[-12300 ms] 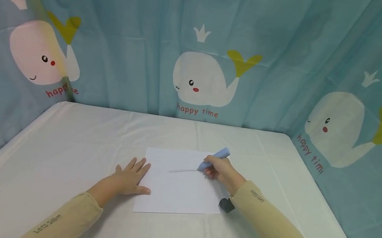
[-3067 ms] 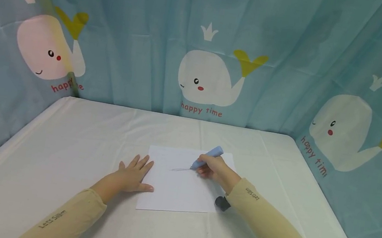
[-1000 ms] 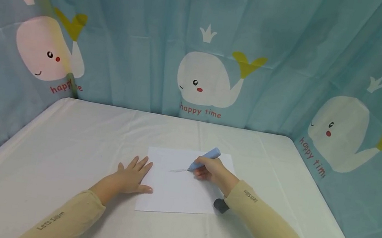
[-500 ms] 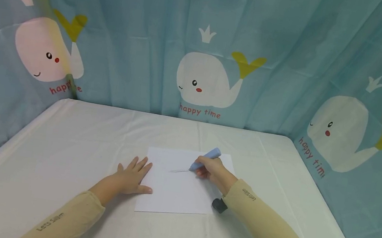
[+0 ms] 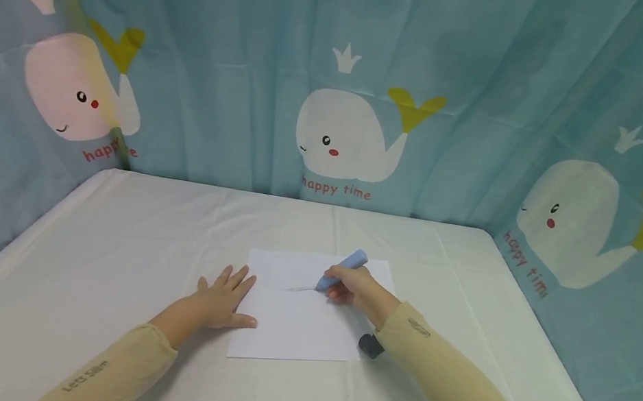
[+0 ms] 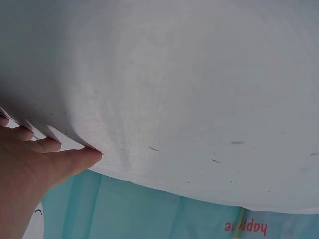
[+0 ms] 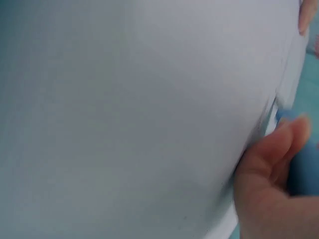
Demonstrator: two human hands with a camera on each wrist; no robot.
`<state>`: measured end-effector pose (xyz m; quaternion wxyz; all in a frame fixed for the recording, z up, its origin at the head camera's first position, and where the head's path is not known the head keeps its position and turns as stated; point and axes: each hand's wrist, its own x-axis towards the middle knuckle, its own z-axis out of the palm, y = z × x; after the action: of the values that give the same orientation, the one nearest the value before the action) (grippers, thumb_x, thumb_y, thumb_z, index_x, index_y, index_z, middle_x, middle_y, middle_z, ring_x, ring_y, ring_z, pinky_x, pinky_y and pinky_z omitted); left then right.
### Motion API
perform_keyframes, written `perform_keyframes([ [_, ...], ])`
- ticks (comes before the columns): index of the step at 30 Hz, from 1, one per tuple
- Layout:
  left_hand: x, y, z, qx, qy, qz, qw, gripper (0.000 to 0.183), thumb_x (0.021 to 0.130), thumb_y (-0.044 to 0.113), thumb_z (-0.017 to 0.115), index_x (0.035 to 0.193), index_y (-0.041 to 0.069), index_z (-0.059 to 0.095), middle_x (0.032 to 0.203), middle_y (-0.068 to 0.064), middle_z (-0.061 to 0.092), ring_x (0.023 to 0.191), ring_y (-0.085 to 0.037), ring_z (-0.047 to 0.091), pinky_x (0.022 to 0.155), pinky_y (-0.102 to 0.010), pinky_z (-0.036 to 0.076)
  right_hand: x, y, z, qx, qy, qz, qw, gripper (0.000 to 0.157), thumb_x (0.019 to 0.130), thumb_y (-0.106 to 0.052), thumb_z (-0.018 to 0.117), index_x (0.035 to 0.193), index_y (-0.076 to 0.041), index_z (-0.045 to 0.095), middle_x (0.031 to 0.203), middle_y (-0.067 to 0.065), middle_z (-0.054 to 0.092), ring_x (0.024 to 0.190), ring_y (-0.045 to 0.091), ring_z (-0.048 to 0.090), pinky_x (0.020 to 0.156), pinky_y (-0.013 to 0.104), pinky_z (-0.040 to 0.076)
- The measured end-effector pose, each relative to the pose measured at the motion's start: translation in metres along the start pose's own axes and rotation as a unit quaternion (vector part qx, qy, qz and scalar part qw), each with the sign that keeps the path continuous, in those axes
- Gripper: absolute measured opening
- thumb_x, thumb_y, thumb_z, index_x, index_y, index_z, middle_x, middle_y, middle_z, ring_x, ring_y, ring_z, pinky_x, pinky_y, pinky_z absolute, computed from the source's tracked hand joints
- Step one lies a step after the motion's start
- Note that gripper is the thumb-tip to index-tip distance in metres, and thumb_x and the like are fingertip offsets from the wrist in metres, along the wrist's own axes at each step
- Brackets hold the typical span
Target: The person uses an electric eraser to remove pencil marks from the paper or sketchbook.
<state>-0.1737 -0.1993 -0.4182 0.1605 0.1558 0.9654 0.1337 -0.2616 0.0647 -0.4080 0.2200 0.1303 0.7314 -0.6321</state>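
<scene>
Partly behind right hand (image 5: 358, 286), blue marker (image 5: 354, 259).

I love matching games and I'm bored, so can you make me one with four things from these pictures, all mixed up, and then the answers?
Things:
1. Pen
2. Left hand
3. Paper
4. Curtain

Clues:
A. Lies on the table, with a thin line on it
B. Printed with whales
C. Held in the right hand
D. Fingers spread, at the paper's left edge

Right pairs:
1-C, 2-D, 3-A, 4-B
</scene>
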Motion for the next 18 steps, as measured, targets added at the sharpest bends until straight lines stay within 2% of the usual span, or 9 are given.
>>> perform_keyframes([
  [10,0.0004,0.0011,0.0001,-0.008,-0.002,0.001,1.0,0.095,0.089,0.058,0.059,0.152,-0.002,0.023,0.158,-0.027,0.01,0.143,-0.05,0.003,0.099,-0.079,0.007,-0.0007,0.0012,-0.0034,0.004,-0.003,-0.004,1.0,0.023,0.087,-0.009,0.066,0.103,0.007,0.059,0.064,0.008,0.06,0.048,0.01,0.054,0.051,0.02,0.047],
  [18,0.0013,-0.001,0.0014,-0.006,-0.003,-0.004,1.0,0.095,0.088,0.06,0.058,0.152,-0.001,0.022,0.158,-0.026,0.009,0.143,-0.05,0.002,0.099,-0.079,0.007,-0.0029,-0.0002,-0.0005,-0.003,-0.022,-0.008,1.0,0.023,0.089,-0.01,0.065,0.104,0.006,0.058,0.066,0.008,0.06,0.05,0.011,0.054,0.052,0.02,0.047],
])
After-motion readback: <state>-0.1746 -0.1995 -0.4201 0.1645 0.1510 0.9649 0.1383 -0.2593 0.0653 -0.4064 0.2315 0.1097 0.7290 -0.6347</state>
